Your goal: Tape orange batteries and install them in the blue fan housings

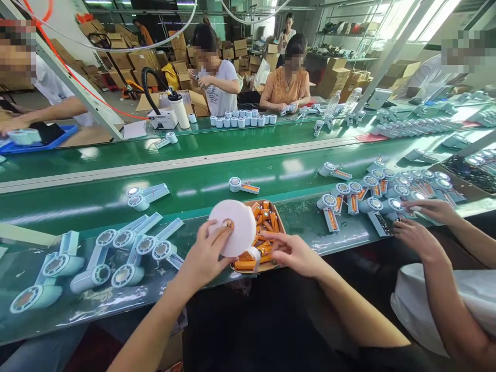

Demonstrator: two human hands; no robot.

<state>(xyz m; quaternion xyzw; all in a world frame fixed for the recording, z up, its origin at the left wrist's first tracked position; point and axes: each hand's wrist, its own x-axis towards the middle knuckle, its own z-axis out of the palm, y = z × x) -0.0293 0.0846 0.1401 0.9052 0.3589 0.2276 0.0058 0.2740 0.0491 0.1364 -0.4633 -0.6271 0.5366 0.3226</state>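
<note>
My left hand (207,248) grips a flat white roll of tape (234,219), fingers at its centre hole and thumb below. A loose pale strip (254,258) hangs from the roll's lower right edge. My right hand (292,253) is just right of the roll, index finger stretched out and thumb apart from it. Beneath both sits an open cardboard box (279,219) of orange cylinders that look like batteries (267,248); the roll hides its left part. Whether my right fingertips touch a battery or the tape, I cannot tell.
Light-blue round-headed housings (126,237) lie to the left, more (352,194) to the right, some with orange inserts. A single housing (243,185) rests on the green belt (194,173). A co-worker's hands (418,232) work at right; other people sit across.
</note>
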